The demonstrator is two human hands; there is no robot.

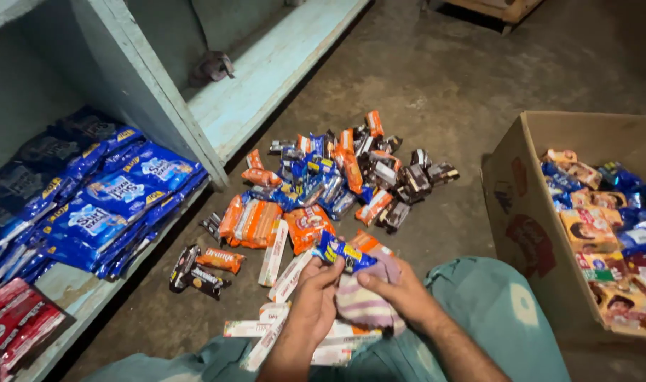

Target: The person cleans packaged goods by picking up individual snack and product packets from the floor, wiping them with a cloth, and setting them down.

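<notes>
Low over the lap, the left hand (314,297) and right hand (401,290), 2 in all, together pinch a small blue snack packet (343,252) against a striped cloth (365,303), with the heap of packets (330,184) on the floor beyond, the cardboard box (521,212) right, and the shelf (266,78) farthest.
</notes>
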